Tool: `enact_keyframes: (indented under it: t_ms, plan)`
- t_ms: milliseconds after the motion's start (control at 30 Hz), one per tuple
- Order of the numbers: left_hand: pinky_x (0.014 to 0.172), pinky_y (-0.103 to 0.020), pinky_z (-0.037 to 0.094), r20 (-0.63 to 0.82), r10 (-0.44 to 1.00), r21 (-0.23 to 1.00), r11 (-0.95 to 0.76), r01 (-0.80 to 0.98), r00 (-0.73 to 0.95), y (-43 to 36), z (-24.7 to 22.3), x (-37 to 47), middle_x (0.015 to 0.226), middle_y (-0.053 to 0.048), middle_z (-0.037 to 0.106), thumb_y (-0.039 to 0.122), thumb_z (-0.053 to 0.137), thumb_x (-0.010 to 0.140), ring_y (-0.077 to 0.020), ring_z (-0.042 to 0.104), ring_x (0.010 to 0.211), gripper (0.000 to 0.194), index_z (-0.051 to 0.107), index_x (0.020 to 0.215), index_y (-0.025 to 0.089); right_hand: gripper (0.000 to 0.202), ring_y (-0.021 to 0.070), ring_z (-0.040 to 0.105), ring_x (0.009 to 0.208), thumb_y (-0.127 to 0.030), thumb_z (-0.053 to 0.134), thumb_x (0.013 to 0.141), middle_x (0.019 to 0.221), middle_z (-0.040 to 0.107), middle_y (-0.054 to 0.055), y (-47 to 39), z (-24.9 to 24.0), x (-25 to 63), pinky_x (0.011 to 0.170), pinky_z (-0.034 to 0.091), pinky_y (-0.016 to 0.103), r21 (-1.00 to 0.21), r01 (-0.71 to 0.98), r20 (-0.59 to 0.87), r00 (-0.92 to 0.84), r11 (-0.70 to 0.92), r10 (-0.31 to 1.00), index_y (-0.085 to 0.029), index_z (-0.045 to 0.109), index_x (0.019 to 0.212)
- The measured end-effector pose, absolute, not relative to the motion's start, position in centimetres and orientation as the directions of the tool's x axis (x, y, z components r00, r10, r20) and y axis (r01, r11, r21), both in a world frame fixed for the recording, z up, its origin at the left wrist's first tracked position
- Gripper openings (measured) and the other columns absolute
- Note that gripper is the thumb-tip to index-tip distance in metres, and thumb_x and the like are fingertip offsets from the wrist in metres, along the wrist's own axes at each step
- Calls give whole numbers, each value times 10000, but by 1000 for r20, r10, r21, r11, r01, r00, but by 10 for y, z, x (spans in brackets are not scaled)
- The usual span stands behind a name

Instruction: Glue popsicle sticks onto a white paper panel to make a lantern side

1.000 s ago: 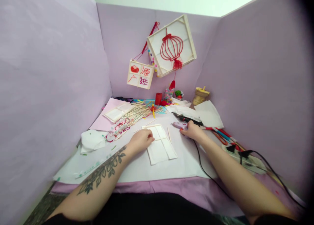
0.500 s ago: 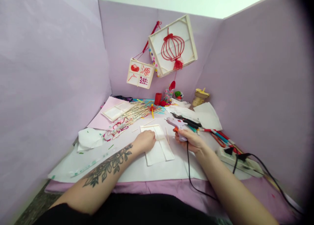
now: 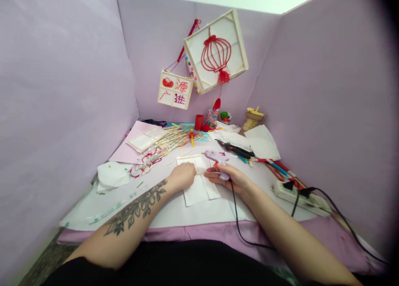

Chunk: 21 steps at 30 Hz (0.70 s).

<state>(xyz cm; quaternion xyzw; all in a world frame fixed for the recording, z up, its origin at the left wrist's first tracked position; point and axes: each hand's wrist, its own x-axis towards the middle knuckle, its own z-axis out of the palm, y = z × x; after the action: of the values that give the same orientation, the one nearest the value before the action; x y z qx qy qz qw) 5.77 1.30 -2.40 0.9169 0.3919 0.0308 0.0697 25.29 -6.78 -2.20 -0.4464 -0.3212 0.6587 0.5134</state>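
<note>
A white paper panel edged with thin wooden sticks lies on the table before me. My left hand rests on its left half with fingers curled; whatever is under the fingertips is hidden. A thin crossbar stick spans from those fingertips toward the right. In my right hand is a pale lilac hot glue gun, its nozzle pointing left above the panel's upper right. Some fingers of that hand stretch past the grip to the panel's right side, close to the crossbar.
Black-handled pliers lie behind the glue gun. A power strip with black cords is at right. Patterned sticks, a small framed panel and crumpled white paper are at left. A lantern picture hangs on the back wall.
My right hand has moved left with the glue gun, and its fingers have stretched out to the panel's right side. My left hand stays on the panel. The view has shifted slightly.
</note>
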Motion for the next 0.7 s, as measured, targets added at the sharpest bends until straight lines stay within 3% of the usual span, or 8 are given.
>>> enact_keyframes:
  t_ms: [267, 367, 500, 600, 700]
  plan:
    - [810, -325, 428, 102, 675, 248, -728, 639, 730, 17, -4, 40, 959, -106, 642, 249, 418, 887, -227, 577, 921, 185, 579, 856, 161, 153, 231, 696, 879, -279, 615, 818, 908, 686, 72, -68, -24, 257, 781, 580, 341, -825, -494, -267, -89, -275, 960, -155, 627, 907]
    - [752, -292, 430, 135, 683, 443, -690, 572, 718, 24, 8, 22, 871, -57, 631, 226, 387, 882, -179, 567, 818, 157, 529, 835, 180, 151, 158, 683, 695, -297, 650, 785, 798, 670, 37, -68, -20, 260, 615, 576, 244, -808, -535, -268, -38, -246, 963, -168, 609, 853]
    - [714, -259, 423, 259, 747, 645, -605, 466, 612, 37, 12, 1, 784, -13, 591, 185, 298, 890, -142, 539, 744, 186, 484, 901, 182, 259, 74, 542, 485, -302, 701, 715, 707, 624, -6, -68, -18, 259, 402, 430, 158, -870, -480, -151, 44, -111, 988, -181, 611, 926]
    - [702, -266, 415, 222, 847, 632, -502, 590, 483, 46, 3, -3, 810, -32, 589, 240, 287, 910, -155, 532, 757, 234, 509, 919, 166, 344, 71, 471, 445, -314, 709, 685, 603, 549, -39, -68, -20, 258, 389, 357, 170, -937, -345, -78, 52, -56, 996, -174, 601, 980]
    - [672, -271, 397, 100, 871, 522, -457, 720, 481, 47, -10, -2, 837, -51, 610, 319, 372, 894, -173, 546, 760, 232, 539, 842, 167, 329, 89, 476, 476, -410, 697, 686, 566, 530, -27, -66, -21, 255, 433, 342, 193, -987, -122, -102, -6, -102, 995, -156, 600, 872]
